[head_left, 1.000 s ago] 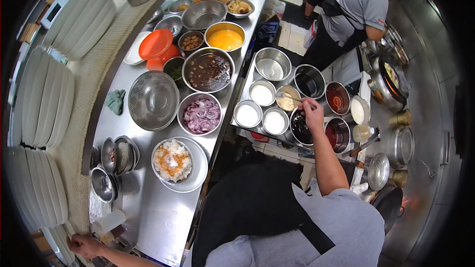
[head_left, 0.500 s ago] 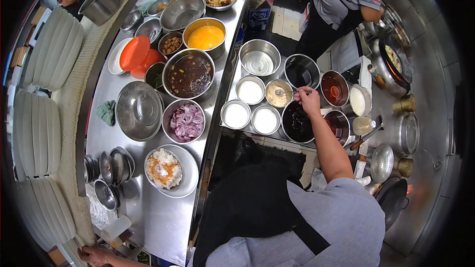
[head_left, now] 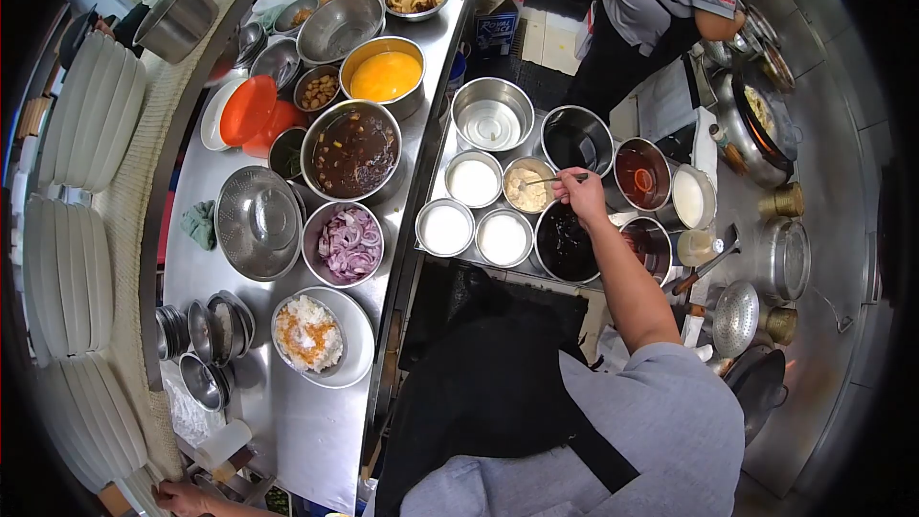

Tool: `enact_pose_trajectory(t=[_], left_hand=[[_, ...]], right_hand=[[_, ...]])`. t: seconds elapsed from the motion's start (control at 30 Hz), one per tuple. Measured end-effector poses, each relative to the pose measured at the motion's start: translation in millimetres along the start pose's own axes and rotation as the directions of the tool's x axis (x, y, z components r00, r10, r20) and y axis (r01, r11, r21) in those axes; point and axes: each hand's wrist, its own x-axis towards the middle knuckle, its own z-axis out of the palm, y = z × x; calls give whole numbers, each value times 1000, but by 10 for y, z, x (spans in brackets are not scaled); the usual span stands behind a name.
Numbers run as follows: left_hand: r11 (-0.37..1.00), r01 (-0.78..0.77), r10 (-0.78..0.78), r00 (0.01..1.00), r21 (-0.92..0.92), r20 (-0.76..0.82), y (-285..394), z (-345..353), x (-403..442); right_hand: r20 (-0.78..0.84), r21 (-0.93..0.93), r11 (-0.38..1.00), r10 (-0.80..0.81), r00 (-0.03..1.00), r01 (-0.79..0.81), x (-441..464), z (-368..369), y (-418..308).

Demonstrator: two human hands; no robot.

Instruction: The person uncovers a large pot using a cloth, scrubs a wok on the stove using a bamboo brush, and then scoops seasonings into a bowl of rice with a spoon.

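Observation:
My right hand (head_left: 580, 197) is closed around the handle of a metal spoon (head_left: 548, 180). The spoon's bowl dips into a round tin of pale beige powder (head_left: 529, 195). Just below my hand stands a pot of dark liquid (head_left: 563, 247). Tins of white seasoning (head_left: 474, 180) sit left of the powder. Far off at the bottom left, my left hand (head_left: 184, 499) has its fingers curled at the shelf edge beside a plate stack (head_left: 96, 412); what they grip, if anything, is hard to make out.
On the steel counter (head_left: 297, 431), a plate of rice with orange and white seasoning (head_left: 308, 335) stands below sliced red onions (head_left: 347, 244), brown sauce (head_left: 352, 153) and yellow liquid (head_left: 385, 77). A co-worker (head_left: 661, 10) stands at the stove side. A wok (head_left: 761, 124) sits at the right.
The spoon has turned, and its bowl sits further left in the powder. My right hand has shifted slightly left and down. The counter appears shifted left in view; my left hand stays at the shelf edge.

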Motion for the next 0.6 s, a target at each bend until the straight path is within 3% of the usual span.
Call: enact_pose_trajectory(t=[0.23, 0.4, 0.47, 0.6], left_hand=[[998, 14, -14, 1000, 58, 2, -73, 46, 49], [999, 18, -18, 1000, 49, 2, 96, -60, -44], [989, 33, -26, 999, -145, 48, 497, -322, -240], [969, 142, -114, 983, -200, 142, 490, -303, -214]], right_hand=[[11, 74, 996, 51, 999, -52, 14, -116, -15], [-18, 244, 967, 84, 996, -77, -182, -294, -132], [-19, 262, 962, 85, 996, -77, -263, -357, -161], [8, 348, 937, 27, 1000, -28, -392, -428, -193]])
